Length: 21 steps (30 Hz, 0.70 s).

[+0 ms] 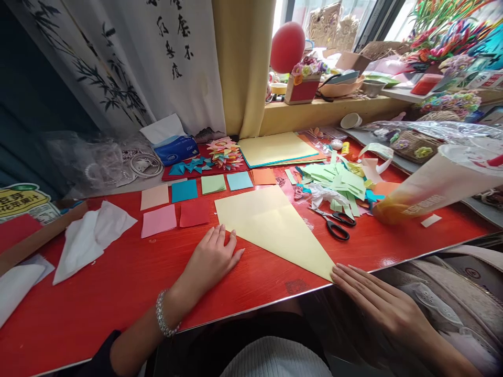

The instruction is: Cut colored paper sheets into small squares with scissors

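A pale yellow sheet of paper (267,220) lies on the red table, with a slanted edge toward me and a pointed corner at the table's front edge. My left hand (214,256) rests flat on the table, fingertips at the sheet's lower left edge, wearing a beaded bracelet. My right hand (381,298) has its fingers stretched out and touching the pointed corner; its thumb is hidden. Beyond the sheet lie small paper squares in several colours, among them a pink square (159,221) and a red square (195,214). Black-handled scissors (337,225) lie right of the sheet.
Green paper scraps (334,180) are heaped behind the scissors. A large drink cup (440,180) stands at the right. Stacked yellow paper (277,149), a folded paper flower (225,153) and a blue tissue pack (175,149) sit at the back. Crumpled tissues (92,230) lie left.
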### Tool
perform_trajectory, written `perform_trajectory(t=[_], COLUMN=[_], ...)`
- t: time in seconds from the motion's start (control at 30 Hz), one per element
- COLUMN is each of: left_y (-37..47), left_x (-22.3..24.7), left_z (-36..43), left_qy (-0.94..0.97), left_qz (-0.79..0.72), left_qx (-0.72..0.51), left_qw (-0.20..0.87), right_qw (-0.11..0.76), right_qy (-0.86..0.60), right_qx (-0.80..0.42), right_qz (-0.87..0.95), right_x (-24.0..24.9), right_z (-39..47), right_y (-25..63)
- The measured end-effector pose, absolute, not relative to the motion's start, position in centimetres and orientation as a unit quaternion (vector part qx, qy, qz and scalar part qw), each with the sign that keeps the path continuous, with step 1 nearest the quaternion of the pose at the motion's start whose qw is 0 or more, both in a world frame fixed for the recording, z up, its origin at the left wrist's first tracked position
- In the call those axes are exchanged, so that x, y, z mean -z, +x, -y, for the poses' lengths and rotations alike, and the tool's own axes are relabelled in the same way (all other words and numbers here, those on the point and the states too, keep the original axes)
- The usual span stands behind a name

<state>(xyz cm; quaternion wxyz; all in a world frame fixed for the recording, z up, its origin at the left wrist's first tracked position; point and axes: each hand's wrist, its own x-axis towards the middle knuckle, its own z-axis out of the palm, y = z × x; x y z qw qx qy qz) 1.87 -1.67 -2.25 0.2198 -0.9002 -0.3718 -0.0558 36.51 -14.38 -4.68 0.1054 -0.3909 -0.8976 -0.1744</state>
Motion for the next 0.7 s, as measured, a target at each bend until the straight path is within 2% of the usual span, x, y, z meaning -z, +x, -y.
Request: perform_trajectory(t=[0.37, 0.7], left_y=[1.9, 1.9], left_x=[2.3, 2.7], left_z=[1.9, 1.9], left_qy=[-0.894, -0.895], left_qz=[0.39, 0.39], left_qx=[0.044, 0.06], left_qw=[0.218, 0.208], right_qw=[0.111, 0.172], right_qy=[-0.424, -0.46], right_qx=[0.168, 0.103], right_qz=[0.883, 0.865], right_x=[5.0, 4.3], right_z=[15.8, 18.9], right_y=[37.8, 38.6])
